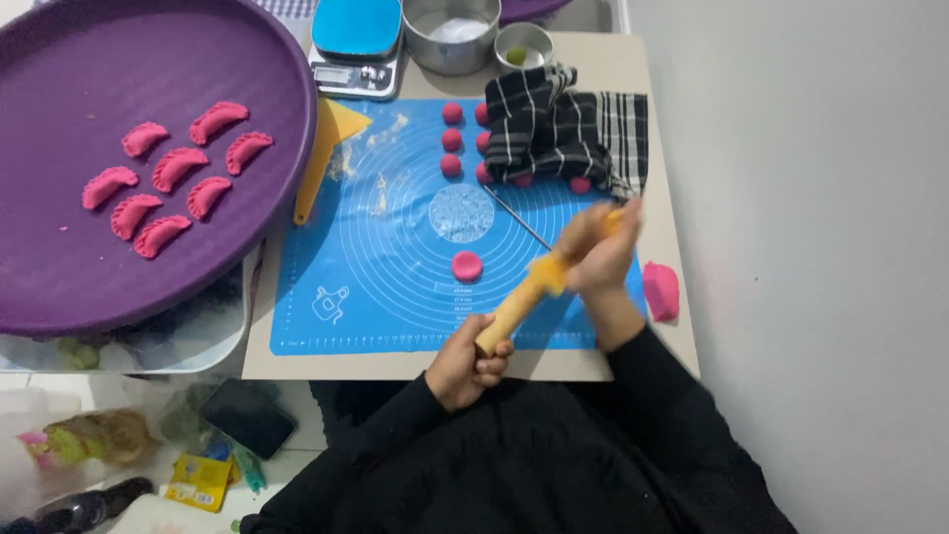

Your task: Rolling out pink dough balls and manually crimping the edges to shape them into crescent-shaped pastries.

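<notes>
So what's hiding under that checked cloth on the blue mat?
Pink dough balls peek out from under the checked cloth along its left and lower edges. Whether more lie beneath it cannot be seen, as the cloth covers that part of the blue mat.

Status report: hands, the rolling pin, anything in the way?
Left hand and right hand grip rolling pin, lifted over mat. Pink dough disc nearby, path clear.

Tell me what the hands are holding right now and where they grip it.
Both hold a wooden rolling pin: the left hand grips its lower end, the right hand wraps around its upper end, which is blurred.
</notes>
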